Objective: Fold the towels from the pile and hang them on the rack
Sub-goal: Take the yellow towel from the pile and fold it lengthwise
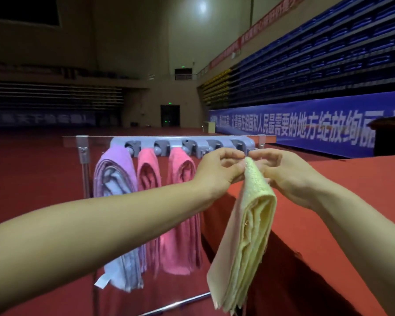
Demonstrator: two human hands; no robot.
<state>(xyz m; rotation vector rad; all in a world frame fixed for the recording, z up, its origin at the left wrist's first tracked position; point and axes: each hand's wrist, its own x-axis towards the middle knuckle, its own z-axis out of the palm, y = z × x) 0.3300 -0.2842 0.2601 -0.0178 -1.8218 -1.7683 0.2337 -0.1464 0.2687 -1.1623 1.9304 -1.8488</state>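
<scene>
While both hands meet at centre right of the frame, the left hand (pixel 217 172) and right hand (pixel 283 174) pinch the top corner of a folded yellow towel (pixel 249 236). Left fingers (pixel 232 153) are curled tight, thumb and forefinger closed on the towel's upper edge. Right fingers (pixel 266 156) are likewise curled, tips closed on the same edge from the other side. Fingertips of the two hands nearly touch at the pinch point. Contact with the rack cannot be told; the fingers cover that spot.

Yellow towel hangs down from the pinch, tilted toward lower centre, folded in several layers, loose edges at the bottom of the frame. Its top sits just below the right end of the rack (pixel 183 145).

Rack: grey bar with five clips in a row, mounted on a clear panel with a metal stand, centre of frame. Contents, left to right: purple towel (pixel 114 183) in the first clip, with a white tag at its lower end; pink towel (pixel 147 176) in the second; second pink towel (pixel 183 201) in the third. Fourth clip holds nothing visible; fifth is partly hidden by the hands.

Red table (pixel 328 213) at right, its edge running behind the yellow towel. Red floor (pixel 32 167) beyond. Blue banner (pixel 317 126) with white characters at right.
</scene>
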